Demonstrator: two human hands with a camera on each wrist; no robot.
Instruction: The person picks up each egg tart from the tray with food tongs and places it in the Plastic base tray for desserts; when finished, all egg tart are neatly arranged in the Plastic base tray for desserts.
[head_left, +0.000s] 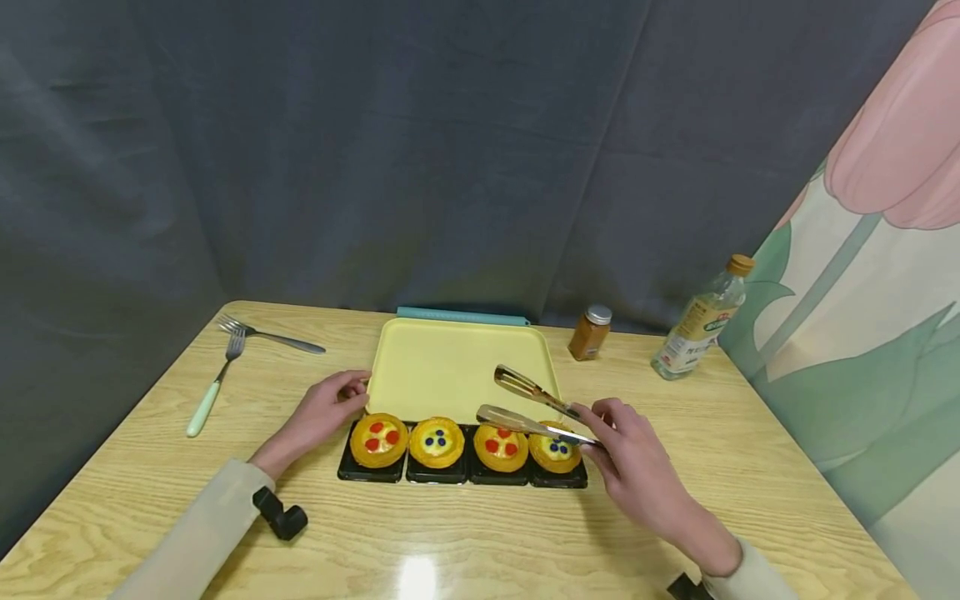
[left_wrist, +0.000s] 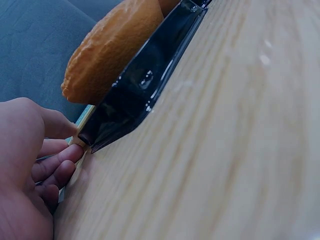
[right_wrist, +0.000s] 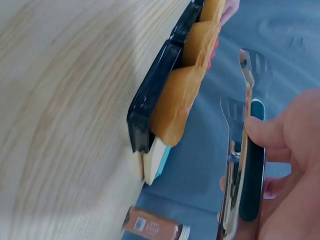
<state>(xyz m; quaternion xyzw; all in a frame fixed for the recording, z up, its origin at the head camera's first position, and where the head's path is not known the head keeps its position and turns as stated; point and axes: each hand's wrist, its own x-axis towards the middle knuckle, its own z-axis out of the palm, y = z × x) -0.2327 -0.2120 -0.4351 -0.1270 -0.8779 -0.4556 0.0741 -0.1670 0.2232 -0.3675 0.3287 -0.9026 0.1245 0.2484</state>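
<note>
My right hand (head_left: 637, 467) grips metal serving tongs (head_left: 525, 421), their dark green handle (right_wrist: 252, 185) showing in the right wrist view. The tongs' two tips stand apart over the tarts and the tray. At the left edge of a pale yellow tray (head_left: 457, 358), my left hand (head_left: 330, 408) pinches the rim between thumb and fingers. Several tarts sit in a row of black plastic holders (head_left: 438, 477) along the tray's near edge. Red pieces top one tart (head_left: 378, 440) at the left end; blue dots top its neighbour (head_left: 437, 442). The tongs partly cover the rightmost tart (head_left: 555, 454).
Two forks lie at the table's left: one dark-handled fork (head_left: 277, 336) and one green-handled fork (head_left: 212, 396). A teal strip (head_left: 461, 316) lies behind the tray. To the right stand a spice jar (head_left: 590, 333) and a glass bottle (head_left: 697, 329). A dark curtain (head_left: 390, 150) hangs behind.
</note>
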